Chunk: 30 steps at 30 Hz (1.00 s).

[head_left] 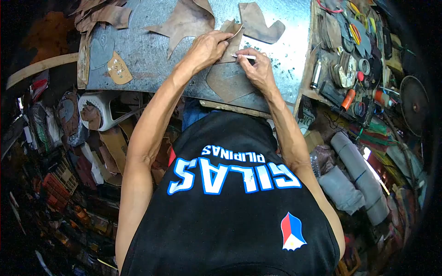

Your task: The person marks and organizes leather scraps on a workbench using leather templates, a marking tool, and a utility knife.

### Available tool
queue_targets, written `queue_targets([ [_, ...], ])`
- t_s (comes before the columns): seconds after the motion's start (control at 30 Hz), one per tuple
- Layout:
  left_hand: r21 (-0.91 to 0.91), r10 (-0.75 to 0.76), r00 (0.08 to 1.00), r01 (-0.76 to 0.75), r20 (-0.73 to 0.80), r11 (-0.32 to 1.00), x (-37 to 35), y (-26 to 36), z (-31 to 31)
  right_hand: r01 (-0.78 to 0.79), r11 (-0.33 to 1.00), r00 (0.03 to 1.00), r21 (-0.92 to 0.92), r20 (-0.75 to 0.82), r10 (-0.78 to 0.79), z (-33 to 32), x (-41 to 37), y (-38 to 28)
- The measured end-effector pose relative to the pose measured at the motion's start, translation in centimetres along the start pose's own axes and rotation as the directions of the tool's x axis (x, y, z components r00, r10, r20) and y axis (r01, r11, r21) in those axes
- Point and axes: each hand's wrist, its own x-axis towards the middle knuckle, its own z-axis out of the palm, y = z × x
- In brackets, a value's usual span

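a curled edge [238, 30] is pinched by fingers of the left hand [208, 48], a white stick [249, 57] by those of the right hand [259, 71]. between them, a brown piece [233, 45] is laid on the bench [152, 55]. it is best held still, the stick moved slowly.

Packed tight around a metal-topped table [143, 51], dim at the edges.
Lit to a glare on the tabletop's right; crowded with a white stool [107, 116], a reddish crate [56, 191], a round dark grille [413, 110].
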Motion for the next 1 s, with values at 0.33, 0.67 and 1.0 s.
queue_targets([
  [0.33,-0.108,0.008,1.000,-0.005,0.029,0.994,0.2,-0.6,-0.1,-0.121,0.949,0.984,0.293,-0.089,0.153,0.0,-0.2,-0.7],
  [0.67,-0.265,-0.157,0.972,0.200,0.176,0.943,0.3,-0.4,-0.7,-0.088,0.957,0.984,0.277,-0.127,0.128,-0.1,-0.1,-0.3],
  [1.0,0.241,-0.077,0.997,0.072,0.013,0.968,0.5,3.1,1.2,-0.119,0.943,0.969,0.312,-0.170,0.179,-0.2,0.4,0.1],
])
